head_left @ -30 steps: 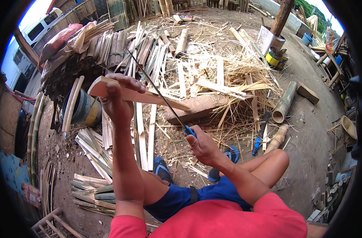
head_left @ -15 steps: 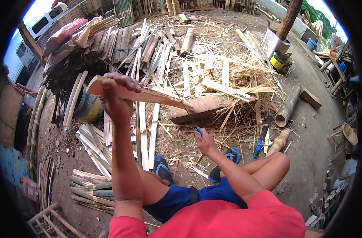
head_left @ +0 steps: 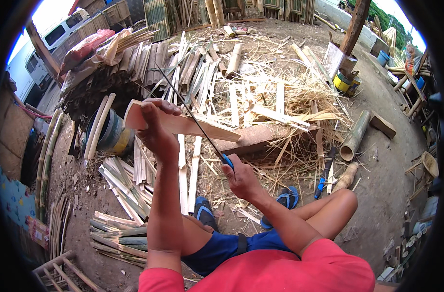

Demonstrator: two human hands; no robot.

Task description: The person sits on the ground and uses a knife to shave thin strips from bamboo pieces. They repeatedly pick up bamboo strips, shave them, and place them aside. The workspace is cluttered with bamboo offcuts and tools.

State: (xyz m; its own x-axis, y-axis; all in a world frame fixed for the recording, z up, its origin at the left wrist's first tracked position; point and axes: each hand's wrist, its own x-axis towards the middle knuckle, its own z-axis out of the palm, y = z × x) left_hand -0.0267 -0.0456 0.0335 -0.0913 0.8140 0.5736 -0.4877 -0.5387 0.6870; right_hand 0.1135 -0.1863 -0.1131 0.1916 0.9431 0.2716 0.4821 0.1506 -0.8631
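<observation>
A split bamboo slat (head_left: 205,128), pale and broad, is gripped near its upper left end by my left hand (head_left: 158,131), thumb on one side and fingers over the top edge. Its lower right end rests on a brown wooden block (head_left: 248,141) on the ground. My right hand (head_left: 242,181) is closed round the blue handle of a long knife (head_left: 226,160). The thin dark blade slants up and left, crossing the slat's middle in view; whether it touches the wood I cannot tell.
Thin bamboo shavings (head_left: 300,97) heap beyond the block. Split strips (head_left: 122,233) lie left of my legs, near a bucket (head_left: 115,129). A second blue-handled blade (head_left: 321,182) lies by my right knee, with a bamboo tube (head_left: 354,138) farther right.
My right hand has moved left with the knife, and the blade now leans further left, from near the slat's low end to about its middle. Both hands keep their holds.
</observation>
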